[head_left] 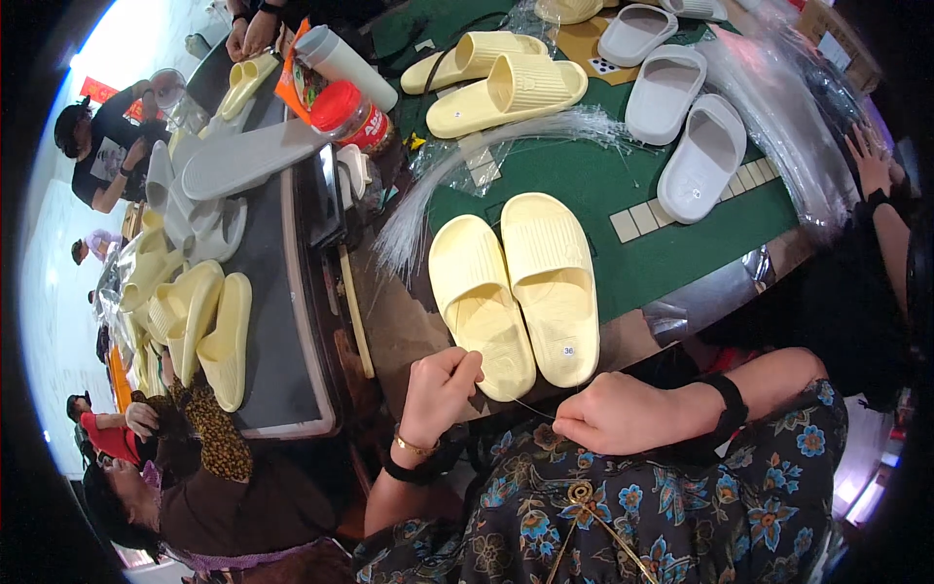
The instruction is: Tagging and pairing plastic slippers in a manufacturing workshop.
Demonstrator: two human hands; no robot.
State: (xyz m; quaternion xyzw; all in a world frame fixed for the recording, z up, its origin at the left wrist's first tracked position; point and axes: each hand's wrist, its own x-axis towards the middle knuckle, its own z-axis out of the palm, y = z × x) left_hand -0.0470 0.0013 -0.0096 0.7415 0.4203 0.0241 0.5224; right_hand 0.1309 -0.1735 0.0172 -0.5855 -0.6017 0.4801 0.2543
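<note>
both hands, left (440,384) and right (623,414), pinch a thin strand (530,407) taut at the near table edge, just before the yellow slippers (516,292); it looks light, limp, slippery, best gripped near its ends.

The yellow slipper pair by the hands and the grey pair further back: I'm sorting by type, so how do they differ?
The yellow slipper pair is pale yellow; the grey pair is light grey. The yellow pair lies touching, at the table edge by the left hand and right hand; the grey pair lies further back, slightly apart. Both are ribbed open-toe slides, soles down on the green mat.
</note>
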